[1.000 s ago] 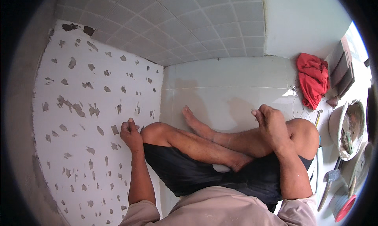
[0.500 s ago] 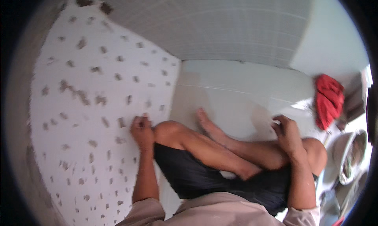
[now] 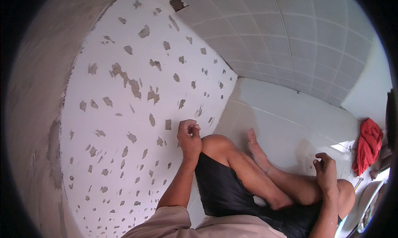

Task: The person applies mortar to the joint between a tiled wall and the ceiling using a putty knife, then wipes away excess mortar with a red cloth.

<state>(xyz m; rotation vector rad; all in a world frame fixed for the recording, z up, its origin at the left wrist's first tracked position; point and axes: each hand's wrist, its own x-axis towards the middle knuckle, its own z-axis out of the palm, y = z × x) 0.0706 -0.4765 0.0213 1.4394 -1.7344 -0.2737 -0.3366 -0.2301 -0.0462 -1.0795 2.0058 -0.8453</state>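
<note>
My left hand (image 3: 189, 139) is curled closed beside my left knee (image 3: 217, 144), with no object showing in it. Close to it on the left stands a white wall (image 3: 137, 155) pitted with many chipped patches that bare grey beneath. My right hand (image 3: 327, 171) hangs loosely bent over my right knee (image 3: 347, 194), thumb and forefinger slightly apart. Nothing shows between those fingers. My legs are crossed on the pale tiled floor (image 3: 282, 109), with one bare foot (image 3: 258, 149) pointing ahead.
A grey tiled wall (image 3: 306, 43) meets the white one at a corner ahead. On the right, a crumpled red cloth (image 3: 368, 147) lies near the wall. A white-rimmed container (image 3: 365, 200) is partly cut off at the right edge. Rough brownish plaster (image 3: 37, 113) borders the far left.
The view has swung left, so the scene sits further right and lower in the picture. Both hands stay by the knees. The white wall's chips look sharper now.
</note>
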